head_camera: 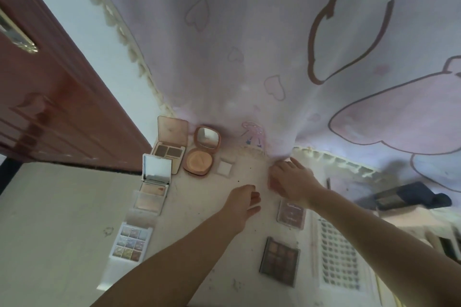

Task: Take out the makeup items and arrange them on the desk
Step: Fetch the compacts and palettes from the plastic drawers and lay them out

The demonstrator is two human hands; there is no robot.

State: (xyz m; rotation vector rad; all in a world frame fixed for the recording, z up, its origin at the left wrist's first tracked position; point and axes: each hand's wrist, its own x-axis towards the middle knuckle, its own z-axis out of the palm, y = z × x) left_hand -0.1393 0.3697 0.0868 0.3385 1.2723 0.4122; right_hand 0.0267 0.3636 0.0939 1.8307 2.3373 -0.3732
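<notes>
Along the left edge of the pale, speckled desk [199,244] lies a row of opened cases. Nearest is a white palette of nine shimmery pastel pans [131,242], its clear lid folded out toward the near side. Beyond it stands a white rectangular compact with an upright mirror lid [156,177], holding peach and cream powder pans. Farther still, a beige rectangular case with two brown pans [169,149] has its lid raised against the hanging lilac printed cloth [249,45]. Just right of it, a terracotta round-cornered compact [199,162] shows orange pressed powder below its mirror lid. A small clear square pan of white powder [226,167] lies just beside that.

The left hand [243,203] hovers over the middle of the desk, fingers loosely curled and holding nothing, well apart from the cases on the left. The right hand [290,179] rests flat with fingers spread, released, its fingertips near the cloth's fringe.

Under the right wrist lies a closed mauve rectangular palette with script lettering [290,214], partly hidden by the forearm. Nearer lies a dark square palette of nine muted brown pans [279,260]. Right of both sits a white lattice basket [339,257]; its contents cannot be made out.
</notes>
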